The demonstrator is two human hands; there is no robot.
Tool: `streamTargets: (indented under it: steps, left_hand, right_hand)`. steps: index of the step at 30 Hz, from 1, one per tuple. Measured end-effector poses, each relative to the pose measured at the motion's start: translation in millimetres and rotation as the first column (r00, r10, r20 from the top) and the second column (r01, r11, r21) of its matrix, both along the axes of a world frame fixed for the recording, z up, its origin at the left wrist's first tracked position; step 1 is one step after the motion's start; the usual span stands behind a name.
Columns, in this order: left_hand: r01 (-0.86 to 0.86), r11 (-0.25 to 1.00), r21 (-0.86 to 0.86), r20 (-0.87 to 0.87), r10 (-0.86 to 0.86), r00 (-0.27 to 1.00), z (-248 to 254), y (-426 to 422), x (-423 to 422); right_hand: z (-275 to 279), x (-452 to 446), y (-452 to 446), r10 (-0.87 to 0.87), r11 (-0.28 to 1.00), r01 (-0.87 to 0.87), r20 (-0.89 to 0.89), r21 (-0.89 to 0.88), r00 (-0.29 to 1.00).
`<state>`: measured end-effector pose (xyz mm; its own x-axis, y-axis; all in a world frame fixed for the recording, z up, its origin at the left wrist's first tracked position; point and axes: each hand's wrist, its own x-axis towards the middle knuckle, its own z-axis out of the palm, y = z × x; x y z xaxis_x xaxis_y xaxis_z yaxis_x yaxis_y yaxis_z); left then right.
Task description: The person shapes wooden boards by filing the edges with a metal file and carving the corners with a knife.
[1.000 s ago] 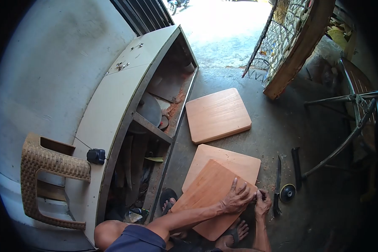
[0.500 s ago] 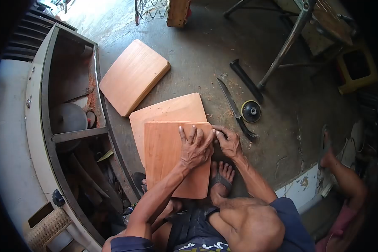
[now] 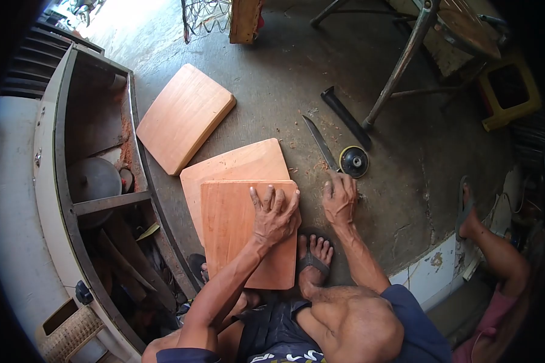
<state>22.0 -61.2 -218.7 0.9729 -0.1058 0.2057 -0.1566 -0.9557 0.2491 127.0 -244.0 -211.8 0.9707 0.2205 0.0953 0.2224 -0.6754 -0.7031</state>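
My left hand (image 3: 274, 215) lies with its fingers spread on the top face of a reddish wooden board (image 3: 236, 236), near its right edge. That board overlaps a paler wooden board (image 3: 242, 160) beneath it. My right hand (image 3: 341, 198) is down at the floor to the right, its fingers curled over the handle of a knife (image 3: 319, 140). Only the dark blade shows clearly; the handle is mostly hidden under the hand. A round black sanding pad (image 3: 353, 161) with a yellow rim sits just beyond the right hand.
A thick wooden board (image 3: 186, 118) lies farther off at the left. A long black sheath-like piece (image 3: 345, 117) is on the floor. An open cabinet (image 3: 112, 207) stands at left, a metal-legged stand (image 3: 399, 69) and yellow stool (image 3: 511, 91) at upper right. Another person's leg (image 3: 493, 242) is at right.
My right hand has left the board's upper right corner and moved right onto the knife handle. My left hand stays on the board. The whole view has shifted slightly.
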Motion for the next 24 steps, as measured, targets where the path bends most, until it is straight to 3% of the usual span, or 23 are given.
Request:
streamTargets:
  steps: [2, 3, 5, 8, 9, 13, 15, 18, 19, 24]
  left_hand:
    - [-0.005, 1.000, 0.020, -0.023, 0.005, 1.000, 0.8, -0.3, -0.8]
    - [-0.002, 1.000, 0.020, -0.019, 0.002, 1.000, 0.6, 0.0, -0.1]
    - [-0.005, 1.000, 0.021, -0.002, 0.005, 1.000, -1.1, -0.4, -0.8]
    - [-0.005, 1.000, 0.018, 0.002, 0.005, 1.000, -2.6, 0.1, -1.5]
    - [-0.002, 1.000, 0.019, 0.003, 0.002, 1.000, -2.0, -0.4, -2.2]
    - [-0.007, 1.000, 0.018, 0.001, 0.007, 1.000, -2.1, 0.7, -1.0]
    - [-0.002, 1.000, 0.019, 0.018, 0.002, 1.000, -2.6, 1.5, 1.0]
    - [0.004, 1.000, 0.015, 0.008, -0.004, 1.000, -2.9, 0.7, -3.3]
    - [0.004, 1.000, -0.001, 0.002, -0.004, 1.000, -4.1, 1.5, -2.2]
    - [0.005, 1.000, -0.001, 0.011, -0.005, 1.000, -3.4, 2.8, -0.5]
  right_hand:
    - [0.5, 4.9, -13.5, -0.115, 0.891, 0.181, 0.178, -0.417, 0.977]
    - [-6.3, 7.1, -22.6, -0.118, 0.890, 0.185, 0.182, -0.416, 0.976]
    - [-25.7, 9.5, -37.2, -0.088, 0.930, 0.079, -0.010, -0.359, 0.996]
    - [-28.2, 12.0, -39.6, -0.020, 0.944, 0.003, -0.048, -0.329, 0.999]
    - [-26.3, 12.2, -34.6, -0.073, 0.972, 0.053, -0.083, -0.227, 0.994]
    - [-7.4, -4.5, -28.6, -0.099, 0.986, 0.085, -0.090, -0.142, 0.991]
    - [16.9, -17.5, -26.6, 0.027, 0.999, -0.032, -0.228, -0.015, 0.973]
    - [18.9, -39.9, -27.3, 0.162, 0.987, -0.157, -0.185, 0.041, 0.969]
    - [15.3, -46.1, -28.3, 0.151, 0.987, -0.159, -0.188, -0.031, 0.971]
    - [9.4, -51.3, -26.7, 0.114, 0.989, -0.133, -0.236, -0.065, 0.965]
